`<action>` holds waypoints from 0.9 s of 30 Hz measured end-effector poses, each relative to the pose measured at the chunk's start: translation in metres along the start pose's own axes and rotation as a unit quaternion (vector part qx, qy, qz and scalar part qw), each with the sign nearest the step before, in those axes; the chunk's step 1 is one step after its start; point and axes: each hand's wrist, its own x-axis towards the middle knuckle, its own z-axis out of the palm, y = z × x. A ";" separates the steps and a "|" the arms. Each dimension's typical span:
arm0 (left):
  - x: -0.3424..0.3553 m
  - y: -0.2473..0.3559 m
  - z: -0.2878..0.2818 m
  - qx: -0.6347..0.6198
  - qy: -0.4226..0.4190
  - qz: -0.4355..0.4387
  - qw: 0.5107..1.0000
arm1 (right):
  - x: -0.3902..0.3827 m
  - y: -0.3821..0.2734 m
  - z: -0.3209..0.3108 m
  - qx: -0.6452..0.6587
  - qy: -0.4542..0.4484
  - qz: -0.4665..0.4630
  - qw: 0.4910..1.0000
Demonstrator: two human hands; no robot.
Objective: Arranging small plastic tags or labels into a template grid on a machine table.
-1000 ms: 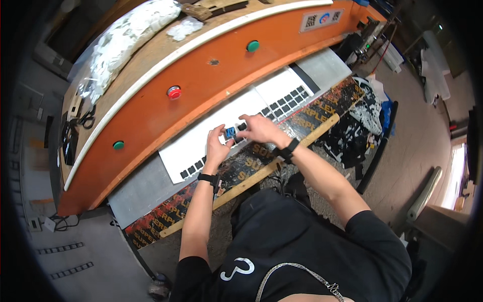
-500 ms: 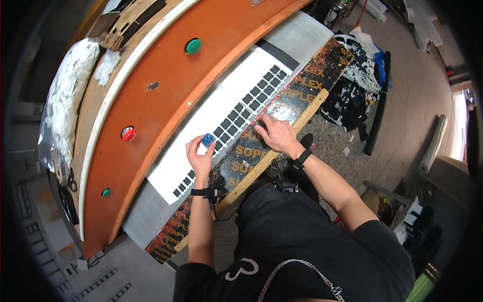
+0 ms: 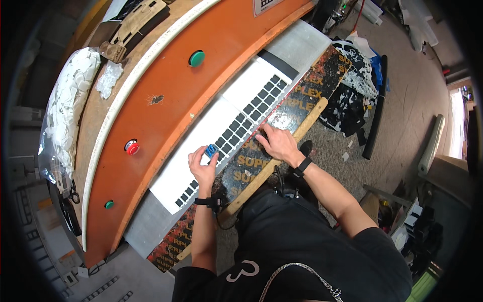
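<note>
Left hand (image 3: 202, 168) pinched blue block (image 3: 211, 150), right hand (image 3: 280, 144) was loosely spread by metal bed's near edge (image 3: 297, 86), black board (image 3: 313, 100) stretched right

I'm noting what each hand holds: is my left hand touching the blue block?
Touching. The head view shows the left hand pinching the blue block, with thumb and fingertips against its sides.

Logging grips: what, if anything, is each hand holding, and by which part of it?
Left hand: small blue block, gripped by its sides. Right hand: cannot tell whether anything is held.
</note>
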 end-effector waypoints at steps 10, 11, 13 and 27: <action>0.004 0.007 0.000 0.002 -0.005 0.005 1.000 | 0.003 0.008 0.004 -0.016 -0.005 -0.003 1.000; 0.005 0.008 0.001 0.008 -0.003 0.008 1.000 | 0.003 0.010 0.003 -0.010 -0.003 -0.003 1.000; 0.007 0.011 0.000 0.007 -0.002 0.007 1.000 | 0.005 0.009 0.004 -0.013 0.005 -0.010 1.000; -0.012 0.033 -0.024 0.062 0.004 -0.034 0.997 | -0.014 0.001 -0.005 -0.018 0.076 -0.070 0.994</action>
